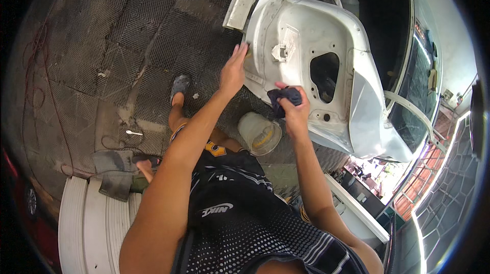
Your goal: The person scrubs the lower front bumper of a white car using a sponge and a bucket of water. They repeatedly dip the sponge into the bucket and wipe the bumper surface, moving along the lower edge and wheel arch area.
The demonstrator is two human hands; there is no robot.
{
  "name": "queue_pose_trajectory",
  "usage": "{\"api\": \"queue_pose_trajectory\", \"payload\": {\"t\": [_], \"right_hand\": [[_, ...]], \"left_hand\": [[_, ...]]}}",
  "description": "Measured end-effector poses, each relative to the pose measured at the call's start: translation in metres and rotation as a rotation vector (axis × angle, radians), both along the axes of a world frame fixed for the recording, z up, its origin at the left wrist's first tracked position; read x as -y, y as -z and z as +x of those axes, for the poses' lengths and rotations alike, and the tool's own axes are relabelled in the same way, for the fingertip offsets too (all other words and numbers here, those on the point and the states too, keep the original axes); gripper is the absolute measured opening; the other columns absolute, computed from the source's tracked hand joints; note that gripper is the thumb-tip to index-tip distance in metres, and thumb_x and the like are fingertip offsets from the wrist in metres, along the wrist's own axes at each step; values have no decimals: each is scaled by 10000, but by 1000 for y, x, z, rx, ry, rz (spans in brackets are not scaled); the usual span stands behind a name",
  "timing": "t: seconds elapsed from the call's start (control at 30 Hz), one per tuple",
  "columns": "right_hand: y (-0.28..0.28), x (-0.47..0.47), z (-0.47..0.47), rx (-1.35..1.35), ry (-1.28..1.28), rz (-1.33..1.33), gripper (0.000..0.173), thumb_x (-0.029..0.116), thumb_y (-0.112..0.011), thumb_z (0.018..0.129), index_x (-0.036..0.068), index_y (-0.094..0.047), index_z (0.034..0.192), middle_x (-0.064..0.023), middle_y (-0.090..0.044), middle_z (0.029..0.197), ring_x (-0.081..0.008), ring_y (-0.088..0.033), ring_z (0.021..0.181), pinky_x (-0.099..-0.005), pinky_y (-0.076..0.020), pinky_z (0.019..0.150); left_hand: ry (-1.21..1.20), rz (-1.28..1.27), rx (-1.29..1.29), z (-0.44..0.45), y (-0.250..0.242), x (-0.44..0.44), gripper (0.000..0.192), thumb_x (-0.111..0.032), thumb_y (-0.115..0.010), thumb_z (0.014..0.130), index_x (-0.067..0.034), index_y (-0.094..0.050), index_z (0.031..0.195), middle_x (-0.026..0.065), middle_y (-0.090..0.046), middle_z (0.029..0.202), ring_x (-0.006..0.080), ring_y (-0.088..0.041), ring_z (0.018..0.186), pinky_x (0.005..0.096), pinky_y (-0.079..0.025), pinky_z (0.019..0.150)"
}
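Before me is the bare rear end of a white car body (291,67), with an oval hole and smaller round holes in its panel. My right hand (294,111) grips a crumpled dark cloth (282,99) at the lower edge of the panel. My left hand (234,69) is beside the panel's left edge, its fingers extended; whether they touch the metal I cannot tell. A pale piece of metal, perhaps a bumper bar (247,0), projects above that hand.
A grimy white bucket (260,133) stands on the floor below the car body. White corrugated panels (95,228) lie at the lower left. A thin red hose or cable (48,78) runs along the left floor. A plastic bottle (350,1) is inside the car.
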State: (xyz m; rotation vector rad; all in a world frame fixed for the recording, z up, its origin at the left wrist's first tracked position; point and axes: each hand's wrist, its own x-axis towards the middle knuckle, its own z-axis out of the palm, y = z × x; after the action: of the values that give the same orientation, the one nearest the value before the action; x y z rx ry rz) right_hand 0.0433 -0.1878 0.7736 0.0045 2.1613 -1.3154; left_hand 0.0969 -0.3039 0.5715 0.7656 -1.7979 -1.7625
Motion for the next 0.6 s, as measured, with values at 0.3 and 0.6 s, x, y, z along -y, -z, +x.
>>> {"api": "queue_pose_trajectory", "payload": {"t": [0.3,0.6], "right_hand": [[-15,47,-30,-102,137,-79,503,32,-784,832,40,-595,1299,-78,-670,1104,-148,-662,970,-293,-553,860],[12,42,-39,-506,-111,238,460,165,-851,817,47,-662,1219,-47,-682,1040,-125,-638,924,-266,-517,850]], "left_hand": [[250,-337,-193,-62,-5,39,623,51,-484,908,-123,-474,1507,88,-436,1583,344,-411,1452,461,-366,1179],[516,-879,-140,-83,-27,97,652,-121,-572,896,-266,-464,1522,-84,-383,1616,185,-301,1513,517,-234,1249]]}}
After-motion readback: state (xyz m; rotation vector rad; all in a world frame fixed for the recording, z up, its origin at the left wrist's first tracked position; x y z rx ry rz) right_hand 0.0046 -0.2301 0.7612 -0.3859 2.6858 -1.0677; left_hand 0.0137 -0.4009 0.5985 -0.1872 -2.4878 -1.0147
